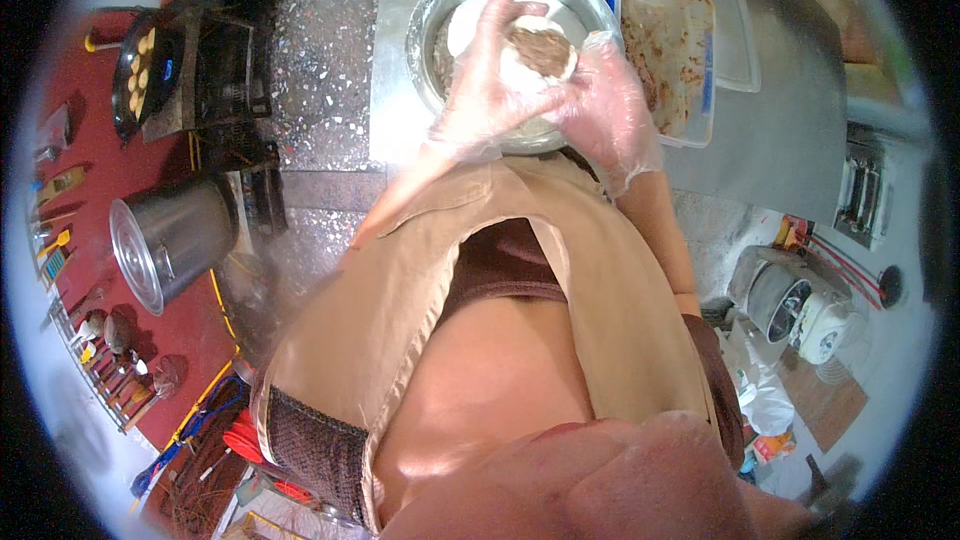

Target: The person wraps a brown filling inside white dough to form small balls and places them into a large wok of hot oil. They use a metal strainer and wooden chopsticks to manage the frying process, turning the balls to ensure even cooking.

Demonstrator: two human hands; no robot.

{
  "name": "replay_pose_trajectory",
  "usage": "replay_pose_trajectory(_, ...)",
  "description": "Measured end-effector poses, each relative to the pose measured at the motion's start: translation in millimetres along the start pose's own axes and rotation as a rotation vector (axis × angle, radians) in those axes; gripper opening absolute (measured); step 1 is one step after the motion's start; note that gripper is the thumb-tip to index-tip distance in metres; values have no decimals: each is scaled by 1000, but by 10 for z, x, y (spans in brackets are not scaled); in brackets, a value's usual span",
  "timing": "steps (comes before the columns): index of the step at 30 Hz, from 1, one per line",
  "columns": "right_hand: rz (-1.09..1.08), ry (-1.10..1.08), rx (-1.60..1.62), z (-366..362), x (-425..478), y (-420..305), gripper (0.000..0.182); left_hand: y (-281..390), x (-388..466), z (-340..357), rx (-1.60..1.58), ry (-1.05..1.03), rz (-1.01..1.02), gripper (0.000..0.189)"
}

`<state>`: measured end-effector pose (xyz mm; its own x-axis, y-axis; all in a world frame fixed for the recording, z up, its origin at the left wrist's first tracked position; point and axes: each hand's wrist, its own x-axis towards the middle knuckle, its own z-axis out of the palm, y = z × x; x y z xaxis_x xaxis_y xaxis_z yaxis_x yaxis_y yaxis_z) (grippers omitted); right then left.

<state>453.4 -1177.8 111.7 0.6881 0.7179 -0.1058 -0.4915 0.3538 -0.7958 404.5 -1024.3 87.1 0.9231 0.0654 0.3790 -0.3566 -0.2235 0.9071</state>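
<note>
A piece of white dough with brown filling (540,49) is held between my hands, above a wide metal bowl (424,22). My left hand (491,82), in a clear plastic glove, cups its left and lower side, one finger stretched up. My right hand (609,101), gloved likewise, grips the right edge. The filling faces up, uncovered. White material like dough or flour lies in the bowl beneath, partly hidden by my hands. Pale smears coat the bowl's rim.
Right of the bowl, a smeared plastic container (664,52) and a clear lid (724,22) lie on the metal table (765,142). At the far left, a black pan (124,82) holds several browned pieces; a large lidded pot (176,240) is nearer.
</note>
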Motion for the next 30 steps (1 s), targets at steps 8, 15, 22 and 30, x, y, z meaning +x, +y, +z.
replay_pose_trajectory(8,334,83,22,81,-64,-154,32,26,27,-259,-30,-295,-81,123)
replay_pose_trajectory(15,224,-13,423,-66,32,91,40,-62,-85,-112,122,-8,123,95)
replay_pose_trajectory(22,330,176,111,179,-7,-78,33,64,-9,-181,267,-137,171,108)
replay_pose_trajectory(30,139,191,612,17,12,105,44,-82,-83,115,269,33,45,119)
